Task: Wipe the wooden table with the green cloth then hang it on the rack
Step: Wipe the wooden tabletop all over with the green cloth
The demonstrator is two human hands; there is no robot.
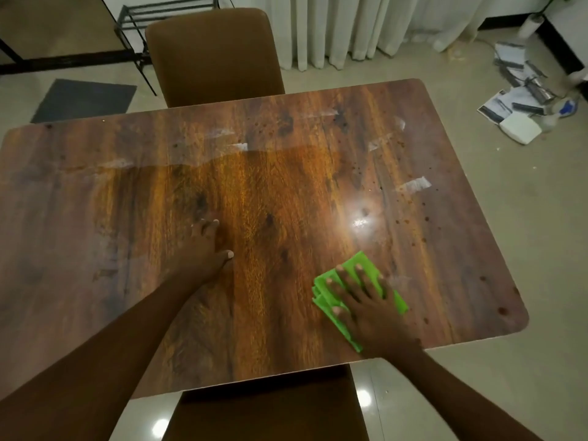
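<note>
The green cloth (pixel 359 264) lies folded and flat on the wooden table (pixel 286 186), near the near-right corner; the right hand (pixel 372 302) lies on top of it with fingers straight and spread, so its grip is apart, pressing the cloth down rather than clutching it. The left hand (pixel 203 249) rests flat on the bare wood towards the middle-left, fingers extended, its grip likewise apart and holding nothing; it appears to be bracing.

Wiping looks under way but far from finished, as I judge it; pale smeared patches (pixel 413 185) show across the far half of the table, and dark specks (pixel 423 218) dot the right side, none of them under the cloth now. The near middle reads cleaner and glossier, though glare makes that uncertain.

The hanging step is not yet begun; a black metal rack (pixel 168 7) stands on the floor well beyond the table, behind the brown chair (pixel 216 55) at the far side, with nothing visibly draped on it.
</note>
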